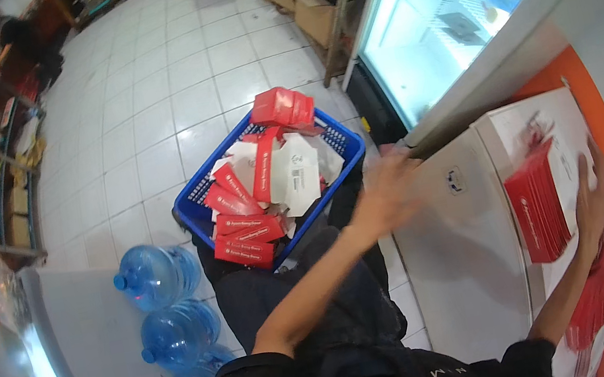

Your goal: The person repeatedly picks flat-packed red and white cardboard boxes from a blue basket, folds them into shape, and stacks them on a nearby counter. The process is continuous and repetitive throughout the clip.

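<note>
My left hand (388, 193) is stretched out between the blue basket and the white cabinet, smeared by motion. I cannot make out its fingers or anything in them. My right hand (592, 200) lies along the white outer face of a stack of red-and-white folded cartons (538, 207) on the cabinet top, its fingers stretched out. Below that hand spreads a second pile of red cartons (594, 307). In front of me, by my legs, a blue basket (194, 207) holds loose red boxes and white cartons, some heaped above its rim.
A white cabinet (453, 242) stands at my right, below a lit glass-door fridge (443, 26). Large blue water bottles (160, 274) stand on the tiled floor (143, 111) at left. Cardboard boxes (311, 13) sit under a table. Another person (26, 43) is far left.
</note>
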`<move>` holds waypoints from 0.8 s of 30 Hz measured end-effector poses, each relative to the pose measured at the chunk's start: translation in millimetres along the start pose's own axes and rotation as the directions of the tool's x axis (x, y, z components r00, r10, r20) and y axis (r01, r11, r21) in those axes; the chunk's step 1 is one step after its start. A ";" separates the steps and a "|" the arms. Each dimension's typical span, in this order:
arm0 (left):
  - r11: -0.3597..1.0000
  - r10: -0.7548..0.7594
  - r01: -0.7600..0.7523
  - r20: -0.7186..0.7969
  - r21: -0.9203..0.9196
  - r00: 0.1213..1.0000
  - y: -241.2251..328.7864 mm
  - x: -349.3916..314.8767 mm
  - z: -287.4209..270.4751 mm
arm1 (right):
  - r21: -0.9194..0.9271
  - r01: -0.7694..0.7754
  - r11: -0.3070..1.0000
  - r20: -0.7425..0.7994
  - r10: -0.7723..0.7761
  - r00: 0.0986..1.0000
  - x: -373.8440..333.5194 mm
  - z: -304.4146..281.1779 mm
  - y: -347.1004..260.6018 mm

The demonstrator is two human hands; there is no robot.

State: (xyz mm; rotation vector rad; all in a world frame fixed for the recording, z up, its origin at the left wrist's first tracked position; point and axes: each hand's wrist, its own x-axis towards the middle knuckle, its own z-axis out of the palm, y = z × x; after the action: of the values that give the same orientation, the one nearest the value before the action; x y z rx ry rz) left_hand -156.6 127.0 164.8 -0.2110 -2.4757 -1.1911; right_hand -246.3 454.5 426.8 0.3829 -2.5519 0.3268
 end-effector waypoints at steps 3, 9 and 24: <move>0.862 -0.325 0.422 -0.332 0.282 0.886 -114.2 -79.2 -26.8 | 0.135 0.002 0.991 -0.066 0.007 0.998 -42.9 2.0 -44.9; 0.551 -0.654 0.774 -0.416 0.311 0.632 -248.7 -145.7 -79.6 | 0.459 0.137 0.878 0.047 -0.178 0.983 -97.9 83.1 -96.7; 0.424 -0.888 0.885 -0.102 0.191 0.448 -247.4 -115.3 -86.6 | 0.878 0.051 0.476 0.327 -0.675 0.661 -170.3 173.1 -295.0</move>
State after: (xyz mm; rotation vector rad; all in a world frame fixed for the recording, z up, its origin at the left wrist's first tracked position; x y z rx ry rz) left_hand -100.4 -92.3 -10.6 1.3642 -2.7144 -1.1841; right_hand -90.4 162.0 236.8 1.7151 -2.6046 1.4532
